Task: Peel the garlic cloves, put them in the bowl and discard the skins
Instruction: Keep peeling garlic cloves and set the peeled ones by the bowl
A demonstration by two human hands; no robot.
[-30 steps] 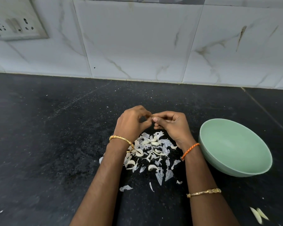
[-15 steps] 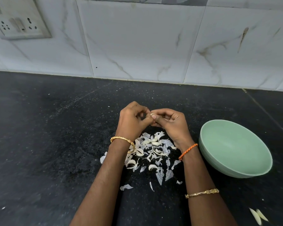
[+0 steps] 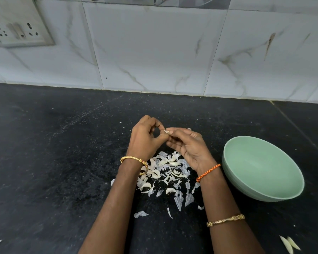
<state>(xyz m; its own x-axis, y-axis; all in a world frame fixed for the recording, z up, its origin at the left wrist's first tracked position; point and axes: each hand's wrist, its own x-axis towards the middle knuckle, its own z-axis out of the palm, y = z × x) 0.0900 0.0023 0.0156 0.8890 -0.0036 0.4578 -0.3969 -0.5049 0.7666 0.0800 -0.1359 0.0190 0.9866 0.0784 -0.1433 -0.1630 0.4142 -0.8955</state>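
Pale peeled pieces (image 3: 289,245) lie at the lower right corner of the frame on the black stone counter (image 3: 44,162), well apart from everything else; whether they are cloves or skins you cannot tell. Your two forearms rise from the bottom edge, a gold bangle on each and an orange thread band (image 3: 207,172) at your right wrist. Between the forearms, at centre frame, a heap of white garlic skins (image 3: 165,176) is scattered on the counter, with several cloves mixed in and a few loose flakes nearer the bottom edge. To the right of the heap, just beside your right wrist, sits the mint-green bowl (image 3: 261,196), and nothing shows inside it. Above the heap your hands meet: your left hand (image 3: 145,138) has its fingers curled, thumb and forefinger closing toward your right hand (image 3: 188,145), whose fingertips pinch a small garlic clove (image 3: 166,132) held clear of the counter. Across the top runs the white marbled tile wall (image 3: 154,52), with a switch and socket plate (image 3: 17,26) at the upper left.
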